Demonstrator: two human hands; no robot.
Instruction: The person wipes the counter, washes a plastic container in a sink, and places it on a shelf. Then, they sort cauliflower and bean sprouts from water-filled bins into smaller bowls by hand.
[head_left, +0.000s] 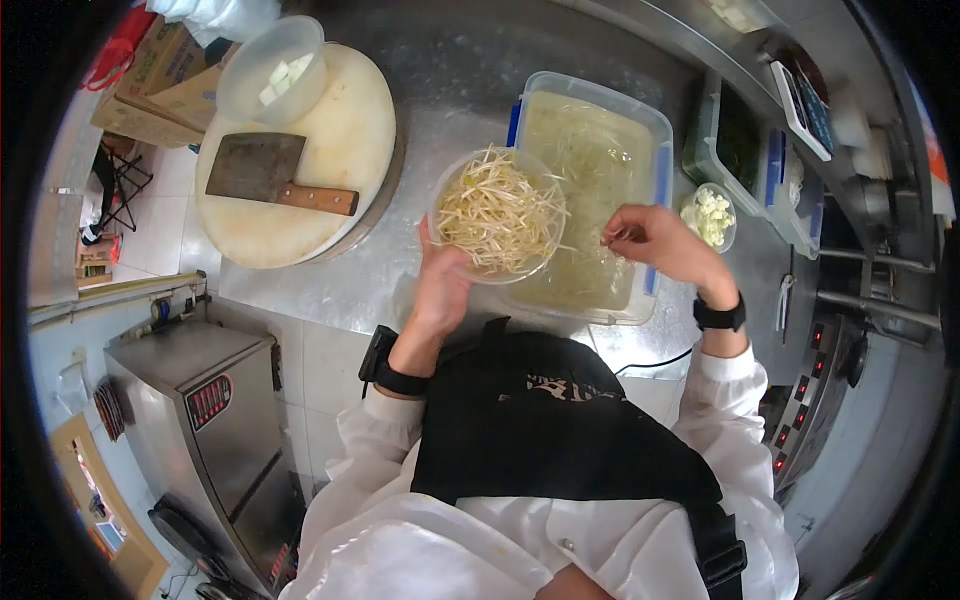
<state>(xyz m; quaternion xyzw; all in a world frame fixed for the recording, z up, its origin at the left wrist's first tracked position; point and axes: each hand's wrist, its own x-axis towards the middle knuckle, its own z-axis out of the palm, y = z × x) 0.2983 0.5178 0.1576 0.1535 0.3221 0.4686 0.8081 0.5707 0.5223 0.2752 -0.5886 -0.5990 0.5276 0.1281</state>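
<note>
My left hand [443, 285] grips the near left side of a clear plastic bowl [548, 176]. Bean sprouts [500, 212] are heaped in this bowl, which overlaps the left side of a large clear tub [655, 125] with blue clips. Inside the tub is pale, cloudy water [590, 130] with a few thin sprouts floating. Over the tub's right side, my right hand [662, 243] has its fingers curled and pinched together; whatever is between the fingertips is too small to make out.
To the left, a cleaver [258, 170] lies on a round chopping board [350, 110], beside a plastic tub [240, 80] holding white pieces. A small bowl of chopped pale pieces [712, 215] and a container with dark green contents [735, 130] stand to the right.
</note>
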